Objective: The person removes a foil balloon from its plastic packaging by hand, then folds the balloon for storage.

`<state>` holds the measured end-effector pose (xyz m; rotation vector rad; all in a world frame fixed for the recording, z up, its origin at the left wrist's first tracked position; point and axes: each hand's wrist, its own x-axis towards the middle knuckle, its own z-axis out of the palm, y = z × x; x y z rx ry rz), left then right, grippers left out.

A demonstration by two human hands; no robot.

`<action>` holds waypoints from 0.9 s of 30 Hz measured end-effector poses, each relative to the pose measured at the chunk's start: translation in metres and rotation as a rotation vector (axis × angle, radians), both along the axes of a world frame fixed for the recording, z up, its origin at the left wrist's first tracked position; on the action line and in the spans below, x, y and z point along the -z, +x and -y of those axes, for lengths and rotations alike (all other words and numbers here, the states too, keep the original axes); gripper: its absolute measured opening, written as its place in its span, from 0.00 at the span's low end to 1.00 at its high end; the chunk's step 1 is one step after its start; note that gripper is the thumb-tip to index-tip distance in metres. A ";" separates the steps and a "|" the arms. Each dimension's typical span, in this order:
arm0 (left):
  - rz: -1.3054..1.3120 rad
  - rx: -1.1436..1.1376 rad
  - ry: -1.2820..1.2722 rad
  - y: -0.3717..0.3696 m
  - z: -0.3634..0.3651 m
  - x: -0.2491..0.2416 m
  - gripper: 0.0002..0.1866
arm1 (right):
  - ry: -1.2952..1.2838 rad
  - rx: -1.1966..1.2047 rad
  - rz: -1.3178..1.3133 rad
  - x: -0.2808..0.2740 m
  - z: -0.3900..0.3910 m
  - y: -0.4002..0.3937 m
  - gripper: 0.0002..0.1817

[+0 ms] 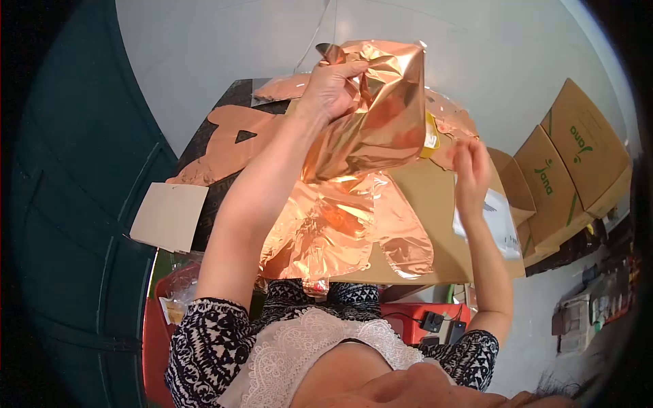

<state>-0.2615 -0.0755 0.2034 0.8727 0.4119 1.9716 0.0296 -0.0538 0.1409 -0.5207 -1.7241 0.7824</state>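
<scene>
My left hand (333, 88) is raised over the table and pinches the crumpled upper part of a shiny rose-gold foil sheet (394, 129). The foil hangs down onto the cardboard-covered tabletop (439, 204), where its lower part lies wrinkled near the front edge. To the right of the foil is my right hand (471, 163), apart from it, with fingers bent and slightly blurred; whether it holds anything cannot be made out. A yellow-edged item (430, 136) shows between the foil and my right hand.
A flat rose-gold foil shape (238, 139) lies at the table's left, near a pale card (169, 216). White printed packets (500, 221) lie at the right edge. Cardboard boxes (554, 170) stand beyond. Below the table is a red surface (408, 330) with black plugs.
</scene>
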 end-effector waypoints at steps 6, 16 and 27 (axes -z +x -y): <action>-0.441 -0.027 -0.120 0.032 0.011 -0.003 0.08 | -0.344 -0.244 -0.251 -0.035 -0.023 -0.040 0.16; -0.577 -0.193 -0.117 0.034 0.028 -0.014 0.11 | -0.201 -0.076 -0.210 -0.031 -0.043 -0.041 0.11; -0.490 -0.175 -0.027 -0.033 0.040 -0.026 0.09 | -0.237 -0.002 -0.599 -0.037 -0.114 0.026 0.04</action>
